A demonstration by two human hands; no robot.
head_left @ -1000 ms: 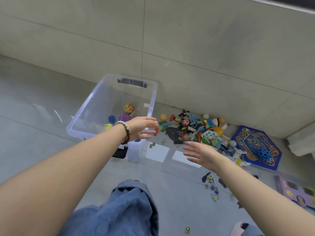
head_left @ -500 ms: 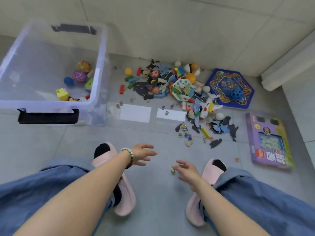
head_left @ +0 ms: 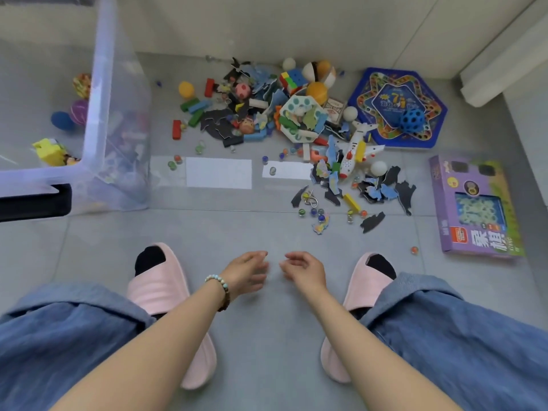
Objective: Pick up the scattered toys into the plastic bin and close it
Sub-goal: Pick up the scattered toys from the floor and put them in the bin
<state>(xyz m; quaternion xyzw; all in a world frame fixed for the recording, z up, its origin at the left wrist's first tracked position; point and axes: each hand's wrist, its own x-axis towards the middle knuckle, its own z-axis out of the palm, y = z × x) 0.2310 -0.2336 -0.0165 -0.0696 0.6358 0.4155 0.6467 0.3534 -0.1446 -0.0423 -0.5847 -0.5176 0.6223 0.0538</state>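
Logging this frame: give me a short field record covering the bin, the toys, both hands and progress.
bin: clear plastic bin on the left, top open, no lid in view
inside bin: a few toys, including a blue ball and a yellow toy
floor: pile of toys by the wall; toy plane, hexagonal board, purple box further right
left hand: low between the pink slippers, fingers loosely curled, nothing seen in it
right hand: beside it, palm down, curled; contents hidden
progress: most toys not yet in the bin
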